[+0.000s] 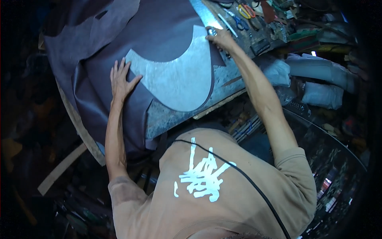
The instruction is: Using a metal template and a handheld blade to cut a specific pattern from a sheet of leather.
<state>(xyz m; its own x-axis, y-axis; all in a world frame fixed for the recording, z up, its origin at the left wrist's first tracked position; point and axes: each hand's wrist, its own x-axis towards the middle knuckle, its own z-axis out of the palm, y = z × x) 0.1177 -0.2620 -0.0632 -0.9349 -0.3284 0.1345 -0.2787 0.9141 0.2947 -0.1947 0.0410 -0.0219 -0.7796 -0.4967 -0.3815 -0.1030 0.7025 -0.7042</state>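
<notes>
Your left hand (121,85) lay spread, right hand (221,39) I could not tell; the grey template (177,81) seemed stiff, holdable at ten o'clock.

A worn, blue-grey worktable (165,120) is standing in cool, bluish light, its bare patches showing scuffs. Plastic-wrapped bundles (324,95) are resting beyond its right side, a small bright spot of light (313,53) is glowing behind them, and a dark, glossy surface (314,147) with a curved edge is catching scattered reflections at lower right. Deep shadow is covering the left side of the room, hiding most of the floor.
</notes>
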